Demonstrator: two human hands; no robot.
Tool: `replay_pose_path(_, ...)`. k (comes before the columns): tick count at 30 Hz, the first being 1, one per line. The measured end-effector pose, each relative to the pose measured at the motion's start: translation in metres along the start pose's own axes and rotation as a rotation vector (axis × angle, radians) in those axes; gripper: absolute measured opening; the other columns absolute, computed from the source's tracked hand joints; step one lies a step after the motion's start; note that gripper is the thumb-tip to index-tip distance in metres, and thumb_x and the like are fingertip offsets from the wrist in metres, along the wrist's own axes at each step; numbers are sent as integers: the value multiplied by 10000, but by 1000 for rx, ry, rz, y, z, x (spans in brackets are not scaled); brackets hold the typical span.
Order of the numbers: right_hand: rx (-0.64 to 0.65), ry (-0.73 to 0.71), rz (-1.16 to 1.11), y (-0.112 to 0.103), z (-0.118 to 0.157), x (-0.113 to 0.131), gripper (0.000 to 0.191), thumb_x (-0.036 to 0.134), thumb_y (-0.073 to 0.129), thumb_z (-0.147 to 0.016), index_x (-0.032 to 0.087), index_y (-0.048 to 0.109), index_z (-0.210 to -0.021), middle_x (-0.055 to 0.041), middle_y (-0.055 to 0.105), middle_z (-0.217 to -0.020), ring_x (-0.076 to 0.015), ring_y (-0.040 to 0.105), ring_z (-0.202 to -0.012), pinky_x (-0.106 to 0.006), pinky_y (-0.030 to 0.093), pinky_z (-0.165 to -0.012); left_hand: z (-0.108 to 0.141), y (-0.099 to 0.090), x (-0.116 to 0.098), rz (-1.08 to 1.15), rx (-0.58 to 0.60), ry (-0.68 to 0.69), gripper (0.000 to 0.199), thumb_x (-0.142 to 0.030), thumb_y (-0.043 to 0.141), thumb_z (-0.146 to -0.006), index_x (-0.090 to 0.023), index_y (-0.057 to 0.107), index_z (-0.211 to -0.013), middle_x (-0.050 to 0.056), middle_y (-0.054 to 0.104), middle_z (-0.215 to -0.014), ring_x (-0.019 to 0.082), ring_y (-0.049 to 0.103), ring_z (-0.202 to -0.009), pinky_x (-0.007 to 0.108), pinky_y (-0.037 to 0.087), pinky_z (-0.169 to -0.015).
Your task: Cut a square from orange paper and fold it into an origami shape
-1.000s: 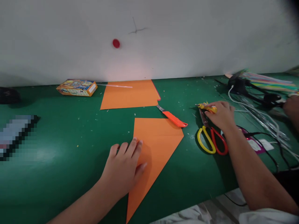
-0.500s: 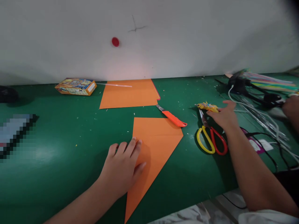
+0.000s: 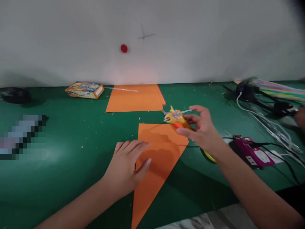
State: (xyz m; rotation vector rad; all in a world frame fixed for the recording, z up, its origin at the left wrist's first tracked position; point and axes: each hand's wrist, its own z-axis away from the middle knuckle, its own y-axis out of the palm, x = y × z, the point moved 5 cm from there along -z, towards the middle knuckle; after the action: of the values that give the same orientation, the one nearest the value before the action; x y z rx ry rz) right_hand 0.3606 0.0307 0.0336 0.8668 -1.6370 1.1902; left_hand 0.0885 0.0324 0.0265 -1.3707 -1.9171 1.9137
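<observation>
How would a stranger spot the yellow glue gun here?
On the green table, find the orange sheet tapering to a point toward the viewer. Near its far right corner, the person's right hand holds the yellow glue gun. Its yellow body and metal nozzle set it apart from the flat-bladed, red-orange utility knife partly hidden behind it.

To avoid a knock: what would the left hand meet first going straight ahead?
Passing over the near orange sheet, the left hand would probably meet the yellow tool in the right hand first, though depth is unclear.
</observation>
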Motion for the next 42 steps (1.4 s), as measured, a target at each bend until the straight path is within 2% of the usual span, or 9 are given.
replay_pose_path(5,209,115,-128,63,16,-3,822,461,886,-672,333,380,-1308,-49,604,-1178,-252,610,-1019,-464,509,-921,-7,6,21,502,-117,-239,350,-420,591,-938,-222,665,-1217,41,675,-1013,146,586,-757,286,493,-687)
replay_pose_path(10,245,136,-168,91,27,-5,814,433,893,-644,319,391,-1274,-46,599,-1146,-273,592,-1090,-477,489,-959,-5,26,40,818,-260,-365,315,-455,677,-881,-197,682,-1062,29,659,-907,150,607,-768,250,490,-642)
replay_pose_path(17,202,147,-204,97,33,-5,801,439,888,-659,345,383,-1273,-45,584,-1181,-268,585,-1080,-457,527,-895,-3,32,46,837,-305,-393,306,-464,706,-859,-187,701,-988,20,655,-806,173,639,-776,259,512,-652)
replay_pose_path(23,295,254,-317,107,39,-9,790,455,893,-676,339,386,-1270,-47,572,-1171,-252,595,-1037,-380,563,-731,-5,35,48,832,-301,-387,324,-475,693,-885,-199,715,-1054,15,662,-778,185,660,-775,274,531,-674)
replay_pose_path(26,332,346,-420,110,43,-8,773,451,905,-673,357,405,-1254,-21,565,-1152,-208,604,-911,-319,539,-605,-5,32,46,807,-319,-390,287,-467,686,-883,-194,726,-964,32,692,-817,181,654,-768,267,521,-660)
replay_pose_path(30,379,485,-575,109,45,-5,743,431,934,-644,362,442,-1197,32,574,-1080,-119,583,-648,-294,488,-543,-4,24,41,768,-328,-371,247,-434,673,-881,-194,728,-859,25,695,-791,145,595,-679,241,475,-605)
replay_pose_path(33,429,577,-630,102,44,-2,678,469,922,-664,362,475,-1162,51,588,-986,-122,601,-595,-276,447,-505,-4,20,39,748,-332,-360,237,-419,672,-876,-193,719,-824,15,676,-748,124,545,-625,225,438,-560)
replay_pose_path(38,437,585,-768,88,41,8,583,455,905,-697,343,538,-1135,12,632,-939,-173,616,-756,-284,487,-567,-4,19,38,736,-307,-341,258,-431,667,-876,-188,711,-802,5,636,-694,115,504,-594,215,402,-530)
replay_pose_path(42,382,486,-781,77,36,15,453,502,817,-784,317,590,-1129,-41,663,-973,-216,598,-870,-295,468,-576,-3,17,35,731,-271,-327,256,-428,657,-880,-191,708,-799,13,647,-706,121,514,-603,218,410,-538)
